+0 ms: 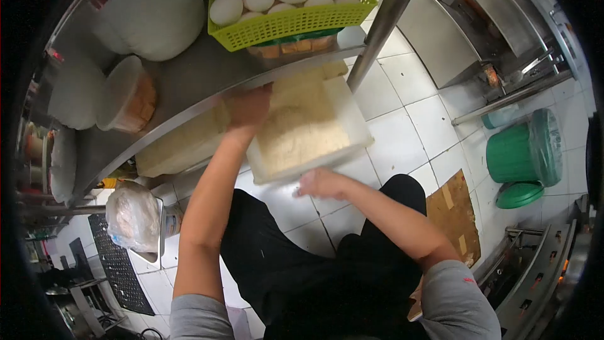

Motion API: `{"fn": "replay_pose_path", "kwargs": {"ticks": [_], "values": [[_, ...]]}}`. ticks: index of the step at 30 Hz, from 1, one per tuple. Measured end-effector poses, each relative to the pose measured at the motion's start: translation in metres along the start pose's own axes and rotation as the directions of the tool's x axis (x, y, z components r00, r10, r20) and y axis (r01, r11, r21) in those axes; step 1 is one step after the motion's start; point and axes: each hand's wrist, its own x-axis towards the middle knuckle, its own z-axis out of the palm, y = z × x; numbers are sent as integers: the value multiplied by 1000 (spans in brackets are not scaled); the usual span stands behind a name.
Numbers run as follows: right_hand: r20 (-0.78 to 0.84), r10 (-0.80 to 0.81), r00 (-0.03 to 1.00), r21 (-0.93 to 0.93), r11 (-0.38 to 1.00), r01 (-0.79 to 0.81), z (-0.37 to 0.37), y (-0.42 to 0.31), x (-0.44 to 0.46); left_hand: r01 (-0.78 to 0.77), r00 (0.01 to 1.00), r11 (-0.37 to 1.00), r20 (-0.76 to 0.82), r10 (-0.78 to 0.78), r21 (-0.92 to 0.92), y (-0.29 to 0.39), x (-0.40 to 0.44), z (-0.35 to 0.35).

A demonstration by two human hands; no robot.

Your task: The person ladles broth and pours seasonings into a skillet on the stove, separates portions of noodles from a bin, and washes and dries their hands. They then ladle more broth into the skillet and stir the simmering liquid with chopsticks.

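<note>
A pale rectangular plastic bin (352,110), holding a light yellowish, powdery-looking content, sits low under the edge of a metal shelf. My left hand (248,108) is at the bin's left side, in shadow below the shelf; its fingers are blurred and partly hidden. Just in front of the bin's near edge is my right hand (322,184), fingers curled in and slightly smeared. A small pale spot shows at its fingertips, too unclear to name. To the left of my left arm, another long pale bin (182,141) stands under the shelf.
Overhead on the metal shelf (182,79) are a green basket (286,30) of white eggs and a plastic tub (129,97) with orange contents. A shelf post (387,25) rises right of the bin. A bagged container (132,214), green bucket (508,153) and cardboard (454,217) lie around.
</note>
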Motion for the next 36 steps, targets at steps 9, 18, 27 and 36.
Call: {"fn": "replay_pose_path", "kwargs": {"ticks": [9,18,27,36], "values": [[5,-81,997,-68,994,81,-69,-108,65,100,907,875,405,115,-474,-18,-5,-66],[-58,-134,989,78,987,139,-82,-70,-41,51,873,950,476,108,-309,-8,-5,-85],[-384,-44,922,400,892,210,-137,-17,-247,-30,732,981,664,153,-193,-14,-4,-90],[-621,254,741,783,231,577,-151,69,-501,-219,431,864,750,502,-453,89,-16,-239]]}}
